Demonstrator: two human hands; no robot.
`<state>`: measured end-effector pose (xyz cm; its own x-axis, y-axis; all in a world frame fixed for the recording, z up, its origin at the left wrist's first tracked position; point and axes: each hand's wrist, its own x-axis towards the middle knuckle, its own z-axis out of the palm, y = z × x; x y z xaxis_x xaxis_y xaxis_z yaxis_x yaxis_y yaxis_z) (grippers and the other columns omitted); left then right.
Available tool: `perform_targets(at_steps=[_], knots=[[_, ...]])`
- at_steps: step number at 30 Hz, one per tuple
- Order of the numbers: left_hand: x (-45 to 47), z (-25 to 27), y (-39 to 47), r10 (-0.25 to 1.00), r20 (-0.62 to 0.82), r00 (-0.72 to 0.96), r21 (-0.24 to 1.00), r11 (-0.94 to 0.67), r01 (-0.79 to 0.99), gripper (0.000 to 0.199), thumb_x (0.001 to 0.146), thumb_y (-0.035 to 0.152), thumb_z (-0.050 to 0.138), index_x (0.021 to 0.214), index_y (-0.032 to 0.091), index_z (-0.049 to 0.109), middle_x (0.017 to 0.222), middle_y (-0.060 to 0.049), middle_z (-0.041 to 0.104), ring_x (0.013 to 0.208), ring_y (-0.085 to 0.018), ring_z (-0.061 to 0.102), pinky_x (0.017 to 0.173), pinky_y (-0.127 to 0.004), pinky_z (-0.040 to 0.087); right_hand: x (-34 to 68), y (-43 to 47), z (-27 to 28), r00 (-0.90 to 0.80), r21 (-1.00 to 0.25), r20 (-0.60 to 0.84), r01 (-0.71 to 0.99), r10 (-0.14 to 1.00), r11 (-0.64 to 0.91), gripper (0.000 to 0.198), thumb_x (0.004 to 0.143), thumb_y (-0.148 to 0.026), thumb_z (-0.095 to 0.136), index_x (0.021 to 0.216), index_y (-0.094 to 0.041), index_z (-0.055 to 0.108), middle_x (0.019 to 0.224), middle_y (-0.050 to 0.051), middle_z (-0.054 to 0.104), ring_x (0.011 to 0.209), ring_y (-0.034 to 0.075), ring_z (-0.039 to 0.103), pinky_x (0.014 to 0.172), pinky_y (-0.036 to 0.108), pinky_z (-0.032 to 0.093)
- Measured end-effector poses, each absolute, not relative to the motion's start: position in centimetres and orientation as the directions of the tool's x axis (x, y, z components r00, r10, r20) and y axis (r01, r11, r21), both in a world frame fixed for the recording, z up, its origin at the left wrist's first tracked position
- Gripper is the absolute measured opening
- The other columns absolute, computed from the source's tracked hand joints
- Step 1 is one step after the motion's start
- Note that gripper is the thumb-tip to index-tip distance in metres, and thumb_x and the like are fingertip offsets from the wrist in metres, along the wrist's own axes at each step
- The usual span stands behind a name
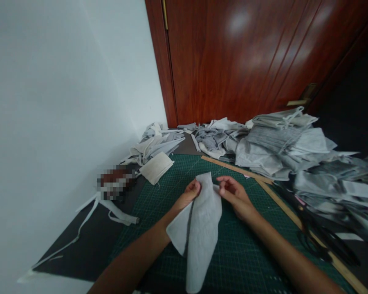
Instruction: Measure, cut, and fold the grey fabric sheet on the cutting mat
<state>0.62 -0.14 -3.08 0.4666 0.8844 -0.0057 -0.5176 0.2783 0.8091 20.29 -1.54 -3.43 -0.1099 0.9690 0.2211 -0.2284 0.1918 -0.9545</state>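
Observation:
A light grey piece of cloth, folded in layers, hangs over the cutting mat in front of me. My left hand grips its upper left edge, thumb on the near side. At the upper right edge, my right hand has its thumb against a small flap of the cloth, with the fingers curled and the index finger stretched toward it. The cloth's lower part droops in two panels toward me. Beneath both hands lies the green gridded cutting mat.
Scissors with black handles lie at the right by a wooden ruler; another ruler crosses behind. Grey cloth piles line the back right. A cream cloth and fabric strips lie left. A wall and wooden door bound the table.

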Motion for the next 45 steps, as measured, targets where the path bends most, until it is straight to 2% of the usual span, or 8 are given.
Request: perform_targets(at_steps=[5, 9, 12, 18, 24, 33, 41, 45], knots=[[-0.6, -3.4, 1.8, 0.911, -0.074, 0.406, 0.782, 0.306, -0.543, 0.051, 0.070, 0.056, 0.092, 0.097, 0.017, 0.072, 0.084, -0.003, 0.074, 0.072, -0.019, 0.068, 0.072, -0.031, 0.053, 19.2, -1.2, -4.3, -0.130, -0.971, 0.217, -0.134, 0.967, 0.200, 0.063, 0.073, -0.056, 0.087, 0.126, -0.030, 0.064, 0.122, 0.006, 0.069, 0.114, 0.029, 0.062, 0.096, 0.041, 0.050], [-0.9, -3.6, 2.4, 0.876, -0.073, 0.476, 0.809, 0.331, -0.486, 0.044, 0.073, 0.043, 0.092, 0.103, 0.017, 0.073, 0.091, -0.004, 0.076, 0.081, -0.021, 0.071, 0.077, -0.031, 0.051, 18.7, -1.3, -5.0, -0.051, -0.979, 0.196, -0.075, 0.979, 0.192, 0.037, 0.083, -0.056, 0.078, 0.103, -0.028, 0.067, 0.094, 0.001, 0.067, 0.081, 0.021, 0.060, 0.071, 0.032, 0.049], [-0.8, -2.9, 2.1, 0.775, -0.071, 0.628, 0.796, 0.424, -0.433, 0.053, 0.081, 0.057, 0.082, 0.113, 0.015, 0.072, 0.102, -0.010, 0.076, 0.097, -0.029, 0.072, 0.087, -0.037, 0.051, 19.5, -1.0, -5.2, -0.030, -0.982, 0.186, -0.035, 0.982, 0.185, 0.032, 0.087, -0.056, 0.073, 0.087, -0.025, 0.064, 0.077, -0.003, 0.056, 0.065, 0.016, 0.047, 0.059, 0.028, 0.038], [-0.9, -1.3, 1.3, 0.728, 0.099, 0.678, 0.817, 0.329, -0.473, 0.077, 0.082, 0.078, 0.068, 0.130, 0.018, 0.067, 0.119, -0.013, 0.074, 0.119, -0.035, 0.065, 0.106, -0.044, 0.042, 21.3, -0.7, -3.9, -0.055, -0.981, 0.194, 0.014, 0.979, 0.195, 0.035, 0.086, -0.058, 0.074, 0.088, -0.026, 0.060, 0.073, -0.005, 0.051, 0.064, 0.016, 0.043, 0.057, 0.027, 0.034], [-0.5, -2.4, 1.3, 0.763, -0.057, 0.644, 0.864, 0.361, -0.351, 0.090, 0.077, 0.092, 0.056, 0.112, 0.013, 0.075, 0.101, -0.015, 0.077, 0.104, -0.035, 0.069, 0.093, -0.042, 0.047, 21.3, -1.2, -2.7, -0.149, -0.981, 0.184, 0.034, 0.972, 0.191, 0.043, 0.073, -0.061, 0.085, 0.077, -0.022, 0.068, 0.074, 0.000, 0.061, 0.070, 0.019, 0.053, 0.065, 0.030, 0.041], [-1.0, -1.9, 1.5, 0.931, 0.205, 0.303, 0.978, -0.210, -0.016, 0.077, 0.074, 0.087, 0.065, 0.094, 0.014, 0.080, 0.074, -0.005, 0.069, 0.074, -0.022, 0.062, 0.067, -0.030, 0.042, 22.3, -1.1, -2.6, -0.035, -0.984, 0.175, 0.038, 0.984, 0.176, 0.050, 0.084, -0.069, 0.070, 0.069, -0.025, 0.054, 0.060, -0.005, 0.047, 0.055, 0.016, 0.042, 0.053, 0.028, 0.035], [0.7, -0.6, -1.0, 0.917, 0.278, 0.286, 0.848, -0.374, 0.376, 0.067, 0.056, 0.050, 0.098, 0.112, 0.022, 0.074, 0.107, -0.008, 0.069, 0.101, -0.030, 0.063, 0.091, -0.038, 0.047, 20.6, -2.0, -2.8, -0.004, -0.944, 0.297, 0.147, 0.955, 0.294, 0.038, 0.084, -0.050, 0.080, 0.068, -0.025, 0.056, 0.092, 0.004, 0.073, 0.084, 0.024, 0.063, 0.074, 0.034, 0.048], [1.5, -1.5, -1.9, 0.942, 0.219, 0.255, 0.887, -0.301, 0.350, 0.051, 0.070, 0.048, 0.091, 0.110, 0.021, 0.074, 0.110, -0.009, 0.069, 0.105, -0.031, 0.062, 0.094, -0.039, 0.047, 19.5, -2.8, -2.9, -0.060, -0.932, 0.338, 0.116, 0.939, 0.343, 0.034, 0.087, -0.049, 0.076, 0.072, -0.025, 0.057, 0.106, 0.005, 0.076, 0.098, 0.026, 0.066, 0.085, 0.037, 0.049]])
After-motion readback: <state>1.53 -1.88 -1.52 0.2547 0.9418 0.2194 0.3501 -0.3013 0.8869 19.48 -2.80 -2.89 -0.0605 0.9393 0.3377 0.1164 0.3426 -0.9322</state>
